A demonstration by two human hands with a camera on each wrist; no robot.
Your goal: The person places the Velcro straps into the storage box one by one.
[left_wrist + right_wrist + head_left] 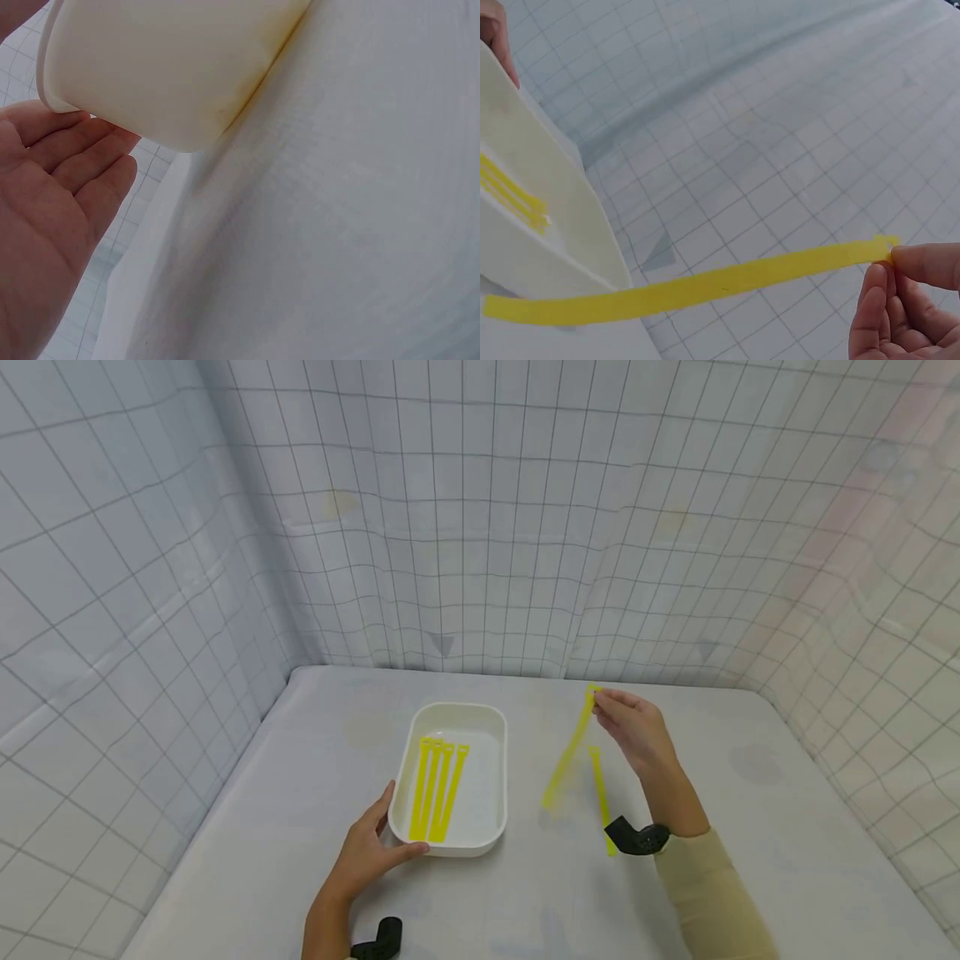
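Observation:
My right hand (637, 735) pinches the slotted end of a yellow strip (572, 747) between thumb and fingertips. The strip hangs down to the left above the table; in the right wrist view this held strip (682, 291) stretches across the picture with a slight bend. Another yellow strip (601, 785) lies on the table below that hand, partly hidden by the wrist camera. Several matching strips (437, 793) lie side by side in a white tray (491, 847). At the tray's front left corner, my left hand (367, 852) touches the outside, its fingers fairly straight in the left wrist view.
A white cloth covers the table (285, 777). White curtains with a dark grid (480, 527) stand round the back and both sides. Black cameras are strapped to the left wrist (380, 939) and right wrist (637, 837).

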